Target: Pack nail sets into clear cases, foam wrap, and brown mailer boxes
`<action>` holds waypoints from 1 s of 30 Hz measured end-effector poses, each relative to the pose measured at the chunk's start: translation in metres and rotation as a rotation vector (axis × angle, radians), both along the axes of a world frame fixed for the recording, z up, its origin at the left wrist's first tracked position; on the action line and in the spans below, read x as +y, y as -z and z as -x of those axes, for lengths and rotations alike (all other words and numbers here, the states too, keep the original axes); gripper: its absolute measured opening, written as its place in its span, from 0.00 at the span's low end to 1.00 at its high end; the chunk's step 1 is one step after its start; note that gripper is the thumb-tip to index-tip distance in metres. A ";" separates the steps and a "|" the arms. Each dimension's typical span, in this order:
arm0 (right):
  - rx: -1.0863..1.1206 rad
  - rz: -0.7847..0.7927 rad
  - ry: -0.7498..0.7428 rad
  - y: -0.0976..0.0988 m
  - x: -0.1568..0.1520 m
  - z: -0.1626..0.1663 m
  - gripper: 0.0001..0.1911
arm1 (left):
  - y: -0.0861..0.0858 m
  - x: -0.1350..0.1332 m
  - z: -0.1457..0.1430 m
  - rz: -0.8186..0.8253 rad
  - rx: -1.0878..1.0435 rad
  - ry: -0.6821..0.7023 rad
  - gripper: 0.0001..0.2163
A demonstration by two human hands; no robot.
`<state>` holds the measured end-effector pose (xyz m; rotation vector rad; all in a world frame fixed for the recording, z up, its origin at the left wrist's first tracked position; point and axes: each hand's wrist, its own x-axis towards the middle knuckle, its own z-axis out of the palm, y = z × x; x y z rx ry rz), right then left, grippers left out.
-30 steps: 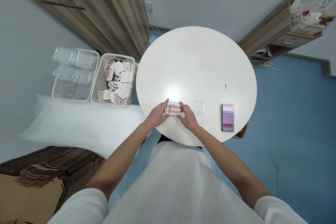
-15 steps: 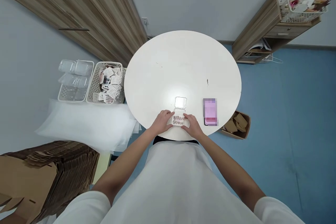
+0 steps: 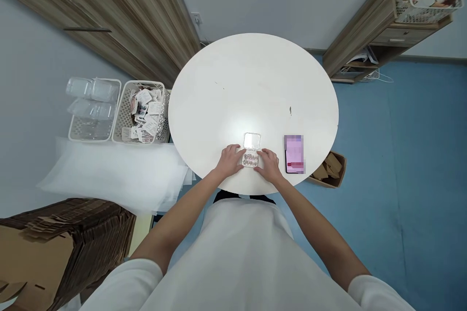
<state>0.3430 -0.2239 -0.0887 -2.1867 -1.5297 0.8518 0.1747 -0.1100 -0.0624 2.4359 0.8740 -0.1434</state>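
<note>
Left hand, right hand, clear case between (lid open).

And it's a white counter, clear case, pinkish pieces inside; pink-purple phone at right, blue floor farther right, brown-grey streaked grain on the far-left cabinet!

The white oval table carries a clear box at six o'clock, its lid open toward twelve. A phone, its pink screen pixelated, lies between four and five. A dark mark shows at three o'clock.
</note>
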 end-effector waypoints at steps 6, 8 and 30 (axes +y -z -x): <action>-0.048 0.024 -0.011 0.002 0.001 0.001 0.32 | 0.010 0.001 0.001 0.037 0.014 -0.016 0.28; -0.056 0.031 -0.008 0.002 0.002 0.001 0.32 | 0.011 0.002 0.001 0.045 0.022 -0.014 0.28; 0.612 0.029 0.455 0.000 -0.003 0.013 0.31 | 0.013 -0.016 0.014 0.622 -0.212 -0.516 0.26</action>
